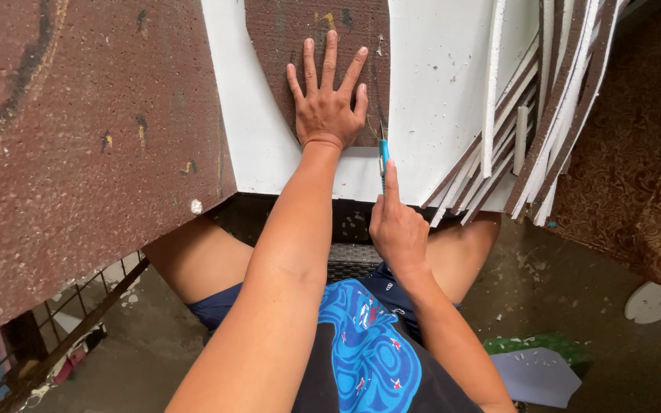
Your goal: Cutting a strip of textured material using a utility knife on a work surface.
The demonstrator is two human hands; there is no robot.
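We press our left hand flat, fingers spread wide and holding nothing, on a brown curved template that lies on a white foam sheet. The template reaches from the far edge of the view down to just past our wrist, and its rounded left edge shows against the white.

Our right hand is closed around a blue-handled knife, the forefinger stretched along its back. The blade end meets the white sheet just beside the template's right edge, near the base of our left hand. The near edge of the sheet hangs over our knees; we cannot tell what carries it.

To the right, a fan of cut strips, white on one face and brown on the other, leans in a stack with their near ends splayed out. On the left a large brown speckled board with faded yellow marks overlaps the white sheet's left side. Beneath it a wire rack shows near the floor.

On the concrete floor at the right lie a white round offcut, a pale paper sheet and a green scrap. A brown patterned cushion stands at the far right.
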